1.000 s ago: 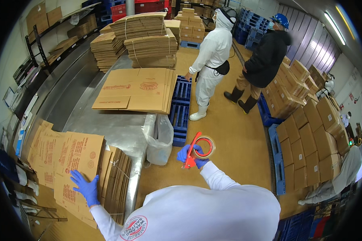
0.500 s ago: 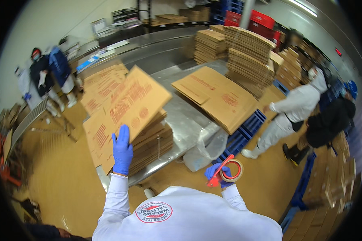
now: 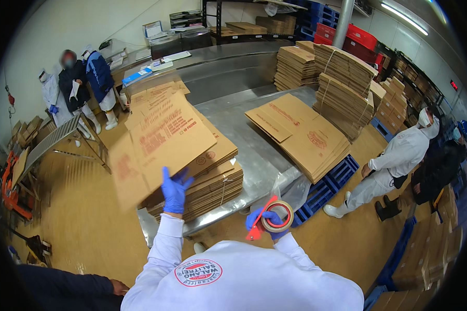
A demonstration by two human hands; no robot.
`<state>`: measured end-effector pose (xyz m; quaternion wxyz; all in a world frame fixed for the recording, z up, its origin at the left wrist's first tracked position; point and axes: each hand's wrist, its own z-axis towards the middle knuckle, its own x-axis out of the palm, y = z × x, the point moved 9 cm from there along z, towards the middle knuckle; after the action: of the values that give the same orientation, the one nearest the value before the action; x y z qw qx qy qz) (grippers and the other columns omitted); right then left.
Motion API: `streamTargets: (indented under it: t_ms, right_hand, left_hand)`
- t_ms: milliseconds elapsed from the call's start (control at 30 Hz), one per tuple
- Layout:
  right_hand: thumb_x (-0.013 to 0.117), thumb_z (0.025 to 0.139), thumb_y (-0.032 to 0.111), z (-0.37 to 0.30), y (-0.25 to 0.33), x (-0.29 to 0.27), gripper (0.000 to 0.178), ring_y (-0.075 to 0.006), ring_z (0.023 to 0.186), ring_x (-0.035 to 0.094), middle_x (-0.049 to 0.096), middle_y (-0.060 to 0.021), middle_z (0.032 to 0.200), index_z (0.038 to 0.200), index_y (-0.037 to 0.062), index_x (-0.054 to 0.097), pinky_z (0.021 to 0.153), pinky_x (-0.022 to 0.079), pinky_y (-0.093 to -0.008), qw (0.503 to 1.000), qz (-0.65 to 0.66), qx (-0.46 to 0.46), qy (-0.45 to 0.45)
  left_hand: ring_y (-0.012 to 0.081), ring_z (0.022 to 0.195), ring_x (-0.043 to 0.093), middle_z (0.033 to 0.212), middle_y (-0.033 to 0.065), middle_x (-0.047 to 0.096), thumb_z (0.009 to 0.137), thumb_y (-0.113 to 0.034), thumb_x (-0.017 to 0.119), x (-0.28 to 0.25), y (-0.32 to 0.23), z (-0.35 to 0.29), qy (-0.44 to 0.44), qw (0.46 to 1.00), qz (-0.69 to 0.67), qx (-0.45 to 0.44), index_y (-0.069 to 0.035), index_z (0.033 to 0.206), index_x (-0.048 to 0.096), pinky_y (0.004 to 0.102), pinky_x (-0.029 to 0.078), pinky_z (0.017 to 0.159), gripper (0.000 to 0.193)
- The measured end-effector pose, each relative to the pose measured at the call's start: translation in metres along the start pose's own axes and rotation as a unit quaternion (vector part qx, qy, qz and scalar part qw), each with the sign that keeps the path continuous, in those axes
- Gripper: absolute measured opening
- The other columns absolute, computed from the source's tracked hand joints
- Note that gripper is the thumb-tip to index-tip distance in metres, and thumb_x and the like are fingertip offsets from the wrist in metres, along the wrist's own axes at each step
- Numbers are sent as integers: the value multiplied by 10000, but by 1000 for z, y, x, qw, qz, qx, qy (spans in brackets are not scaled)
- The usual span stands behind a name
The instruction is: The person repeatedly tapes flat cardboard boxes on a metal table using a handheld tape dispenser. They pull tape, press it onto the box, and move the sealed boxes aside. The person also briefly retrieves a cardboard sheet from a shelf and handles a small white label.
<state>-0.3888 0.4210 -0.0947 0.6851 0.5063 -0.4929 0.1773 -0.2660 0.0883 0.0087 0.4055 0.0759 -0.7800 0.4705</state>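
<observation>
My left hand [image 3: 174,195], in a blue glove, has its fingers spread at the near edge of a flattened cardboard carton [image 3: 176,137]. That carton lies slanted over a stack of flat cartons [image 3: 215,189] on the steel table; its left end is blurred. Whether the fingertips touch the board or only overlap it in view, I cannot make out. My right hand [image 3: 267,224], also gloved in blue, is closed around a red tape dispenser [image 3: 261,220] carrying a roll of tape [image 3: 290,220]. It hangs in front of the table's near edge.
More flat cartons [image 3: 301,132] lie to the right on the steel table [image 3: 228,124], before tied bundles [image 3: 342,98]. A clear plastic bag [image 3: 294,192] and a blue pallet [image 3: 327,189] are beside it. A person in white [image 3: 399,155] stands right; another person's sleeve [image 3: 67,285] shows lower left.
The lifted carton has swung left and lower, and its left end is blurred. My left hand's fingers have spread. The view has shifted; my right hand still holds the tape dispenser.
</observation>
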Motion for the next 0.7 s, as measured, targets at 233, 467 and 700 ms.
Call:
streamTargets:
  t_ms: [233, 467, 700]
  right_hand:
    - [582, 855, 333, -26, 8, -8, 342, -269, 815, 569, 615, -139, 812, 855, -7, 616, 794, 461, -389, 998, -8, -40, -51]
    - [583, 852, 363, 7, 2, 9, 366, -261, 816, 557, 608, -130, 815, 854, -2, 610, 795, 454, -391, 997, -10, -58, -53]
    - [481, 867, 512, 84, -9, 98, 569, -258, 692, 493, 577, -133, 686, 720, -22, 612, 706, 409, -380, 987, -149, -62, -8]
  left_hand:
    - [306, 1194, 569, 1285, 164, 590, 958, -347, 511, 42, 19, -42, 250, 908, 316, -111, -1, 1303, 513, 452, 439, 1004, 488]
    - [432, 1429, 181, 1532, 193, 288, 856, -589, 565, -8, -60, 11, 62, 458, 868, 184, -36, 1480, 289, 683, 127, 1083, 879]
    - [459, 1434, 120, 1571, 146, 216, 838, -651, 539, -19, -29, 18, 204, 419, 862, 198, -129, 1511, 257, 724, 44, 1065, 898]
